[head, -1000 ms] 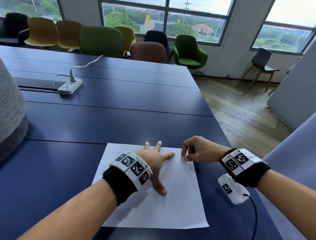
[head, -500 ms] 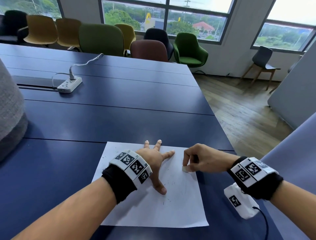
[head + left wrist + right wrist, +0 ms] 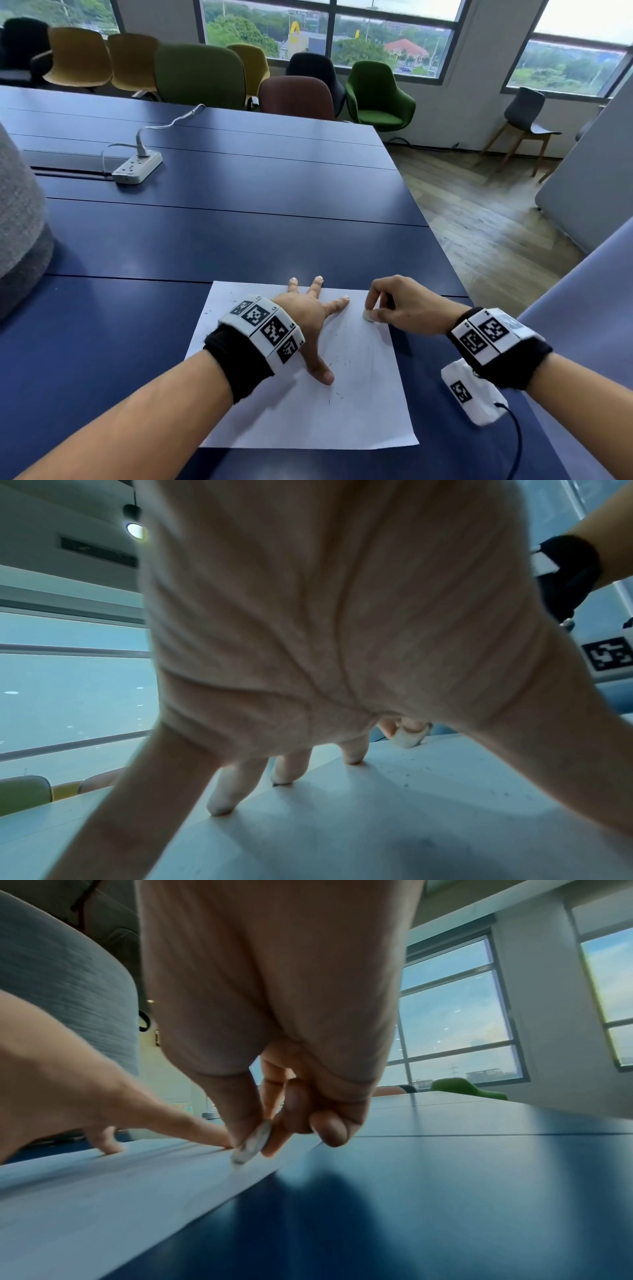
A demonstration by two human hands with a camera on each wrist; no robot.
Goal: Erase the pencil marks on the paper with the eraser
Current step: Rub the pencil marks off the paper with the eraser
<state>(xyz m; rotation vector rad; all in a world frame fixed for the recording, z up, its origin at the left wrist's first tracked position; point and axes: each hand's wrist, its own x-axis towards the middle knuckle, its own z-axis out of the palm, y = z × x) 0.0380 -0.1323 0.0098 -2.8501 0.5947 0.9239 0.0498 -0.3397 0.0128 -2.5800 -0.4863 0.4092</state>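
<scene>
A white sheet of paper [image 3: 359,411] lies on the dark blue table [image 3: 239,233] near its front edge, with faint pencil lines and dark crumbs around its middle. My left hand [image 3: 308,318] lies spread flat on the paper [image 3: 342,831], fingers straight and pressing it down. My right hand [image 3: 390,305] pinches a small white eraser [image 3: 368,316] between thumb and fingers, its lower end touching the sheet near the upper right edge. The right wrist view shows the eraser [image 3: 253,1142] standing on the paper [image 3: 103,1191] close to that edge. The eraser [image 3: 407,738] also shows beyond my left fingers.
A white power strip [image 3: 137,168] with its cable lies at the far left of the table. A grey padded object [image 3: 20,222] stands at the left edge. Several chairs [image 3: 198,75] line the far side. The table's right edge [image 3: 442,240] drops to the wooden floor.
My right hand with the eraser slid down the paper toward me and then back up toward the sheet's upper right edge. The left hand stayed pressed on the paper.
</scene>
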